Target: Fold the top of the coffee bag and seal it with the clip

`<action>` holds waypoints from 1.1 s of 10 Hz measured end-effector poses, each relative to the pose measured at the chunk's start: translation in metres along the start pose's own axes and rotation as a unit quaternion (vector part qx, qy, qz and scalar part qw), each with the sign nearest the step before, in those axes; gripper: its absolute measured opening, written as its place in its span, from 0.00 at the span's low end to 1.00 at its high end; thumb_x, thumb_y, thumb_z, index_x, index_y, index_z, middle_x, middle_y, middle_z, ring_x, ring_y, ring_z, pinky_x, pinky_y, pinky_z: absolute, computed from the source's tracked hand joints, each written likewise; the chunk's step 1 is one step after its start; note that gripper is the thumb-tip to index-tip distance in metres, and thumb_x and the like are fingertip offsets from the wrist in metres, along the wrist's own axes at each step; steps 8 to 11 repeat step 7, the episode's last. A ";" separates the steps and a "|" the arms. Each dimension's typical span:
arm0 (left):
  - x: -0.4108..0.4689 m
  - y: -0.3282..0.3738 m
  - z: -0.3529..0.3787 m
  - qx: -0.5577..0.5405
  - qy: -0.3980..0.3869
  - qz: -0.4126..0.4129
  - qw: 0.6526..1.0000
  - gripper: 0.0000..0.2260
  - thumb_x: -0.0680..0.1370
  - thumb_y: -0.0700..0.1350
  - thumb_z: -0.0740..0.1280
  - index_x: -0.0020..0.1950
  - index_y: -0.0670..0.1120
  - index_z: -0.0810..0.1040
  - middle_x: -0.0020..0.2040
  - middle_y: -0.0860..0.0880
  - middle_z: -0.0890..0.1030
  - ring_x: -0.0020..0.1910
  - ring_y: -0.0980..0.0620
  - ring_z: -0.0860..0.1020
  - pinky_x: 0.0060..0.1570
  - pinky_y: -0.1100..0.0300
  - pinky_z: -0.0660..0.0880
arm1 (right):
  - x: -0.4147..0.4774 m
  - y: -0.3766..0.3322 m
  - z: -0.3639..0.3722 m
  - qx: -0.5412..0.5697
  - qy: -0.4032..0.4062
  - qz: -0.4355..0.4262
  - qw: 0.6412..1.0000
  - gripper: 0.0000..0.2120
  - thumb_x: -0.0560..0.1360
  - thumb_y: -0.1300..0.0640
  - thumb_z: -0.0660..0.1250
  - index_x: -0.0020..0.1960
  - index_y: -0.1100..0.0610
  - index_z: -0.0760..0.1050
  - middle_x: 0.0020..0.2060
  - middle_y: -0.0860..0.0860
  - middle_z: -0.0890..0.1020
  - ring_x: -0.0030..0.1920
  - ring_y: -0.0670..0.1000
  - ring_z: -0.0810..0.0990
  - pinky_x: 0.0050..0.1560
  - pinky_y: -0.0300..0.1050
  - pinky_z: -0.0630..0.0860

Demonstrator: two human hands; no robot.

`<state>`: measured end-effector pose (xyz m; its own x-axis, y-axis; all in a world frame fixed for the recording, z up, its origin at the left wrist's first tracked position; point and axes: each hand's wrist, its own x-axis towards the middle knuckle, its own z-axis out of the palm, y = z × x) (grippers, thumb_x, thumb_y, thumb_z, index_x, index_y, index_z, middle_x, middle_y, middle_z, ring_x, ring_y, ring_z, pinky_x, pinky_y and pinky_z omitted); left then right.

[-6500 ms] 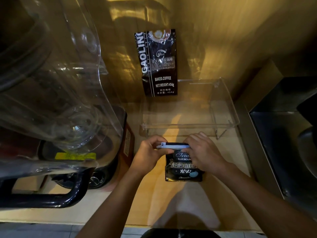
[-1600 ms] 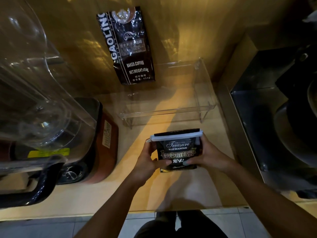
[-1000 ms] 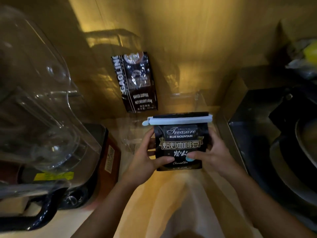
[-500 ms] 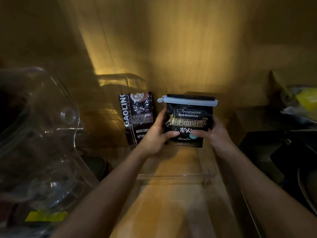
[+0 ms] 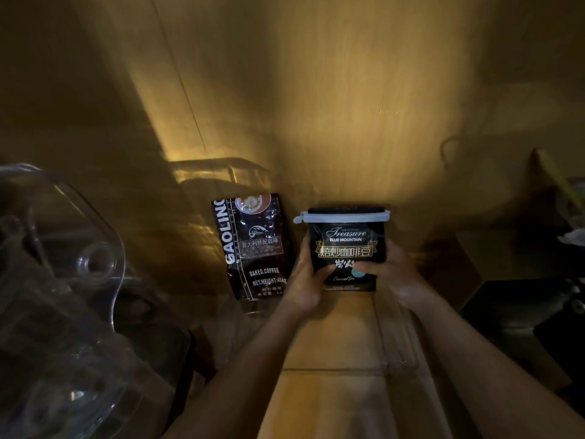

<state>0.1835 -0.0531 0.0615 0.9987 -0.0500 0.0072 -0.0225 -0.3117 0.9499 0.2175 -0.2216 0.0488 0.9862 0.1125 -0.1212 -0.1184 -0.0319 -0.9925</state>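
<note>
A small black coffee bag (image 5: pixel 348 245) with gold lettering stands upright at the back of the clear shelf, close to the wooden wall. A pale blue clip (image 5: pixel 342 217) is clamped across its folded top. My left hand (image 5: pixel 305 277) grips the bag's left side, thumb on the front. Holding the right side is my right hand (image 5: pixel 391 274), its thumb across the lower front. The bag's bottom edge sits at the shelf surface; whether it rests there I cannot tell.
A taller black coffee bag (image 5: pixel 253 245) leans against the wall just left of my hands. The clear acrylic shelf (image 5: pixel 392 343) lies below. A clear blender jug (image 5: pixel 63 280) fills the left. A dark appliance (image 5: pixel 522 312) stands at the right.
Both hands have carried the clipped bag up from the counter and back toward the wall, beside the taller bag. In the last half second it has moved slightly lower onto the shelf.
</note>
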 end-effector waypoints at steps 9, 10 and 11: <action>-0.041 0.053 -0.002 0.150 0.243 0.080 0.955 0.26 0.73 0.60 0.63 0.67 0.52 0.63 0.65 0.49 0.75 0.61 0.49 0.74 0.55 0.51 0.75 | -0.028 -0.015 0.005 -0.275 0.125 -0.035 0.952 0.20 0.68 0.46 0.69 0.57 0.51 0.71 0.57 0.53 0.76 0.55 0.52 0.74 0.53 0.51 0.73; -0.041 0.053 -0.002 0.150 0.243 0.080 0.955 0.26 0.73 0.60 0.63 0.67 0.52 0.63 0.65 0.49 0.75 0.61 0.49 0.74 0.55 0.51 0.75 | -0.028 -0.015 0.005 -0.275 0.125 -0.035 0.952 0.20 0.68 0.46 0.69 0.57 0.51 0.71 0.57 0.53 0.76 0.55 0.52 0.74 0.53 0.51 0.73; -0.041 0.053 -0.002 0.150 0.243 0.080 0.955 0.26 0.73 0.60 0.63 0.67 0.52 0.63 0.65 0.49 0.75 0.61 0.49 0.74 0.55 0.51 0.75 | -0.028 -0.015 0.005 -0.275 0.125 -0.035 0.952 0.20 0.68 0.46 0.69 0.57 0.51 0.71 0.57 0.53 0.76 0.55 0.52 0.74 0.53 0.51 0.73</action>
